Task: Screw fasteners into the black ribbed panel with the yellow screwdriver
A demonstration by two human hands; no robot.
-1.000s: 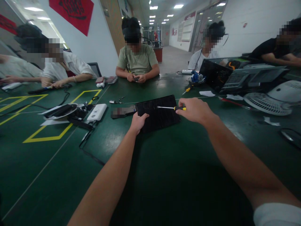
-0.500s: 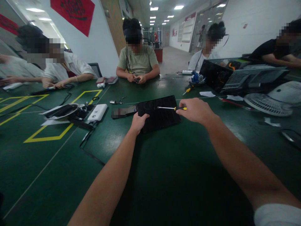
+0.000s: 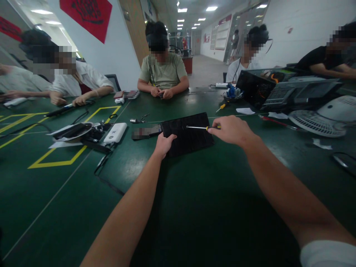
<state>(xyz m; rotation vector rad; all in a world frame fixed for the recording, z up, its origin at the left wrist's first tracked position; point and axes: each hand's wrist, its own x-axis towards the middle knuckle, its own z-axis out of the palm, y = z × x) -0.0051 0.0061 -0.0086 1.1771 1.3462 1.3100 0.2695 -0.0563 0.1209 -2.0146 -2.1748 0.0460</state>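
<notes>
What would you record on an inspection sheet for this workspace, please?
Surface: green tabletop, yellow tape outlines at left.
Work items: black panel; screwdriver, shaft across the panel, tip contact unclear.
Clutter: white fan, paper scrap, second screwdriver, white boxy device.
Hands: left hand grips the panel's left side; right hand holds the screwdriver.
Cables: black cable on the tabletop's left part.
Surroundings: person opposite in a green shirt; further people at both sides; red poster.

Rectangular lights glow in the ceiling above a pale gray floor that runs back past a red-brown cabinet, with framed boards and glass panels along the white wall at right. 2 red papers hang at left; yellow tape marks the dark green surface.
</notes>
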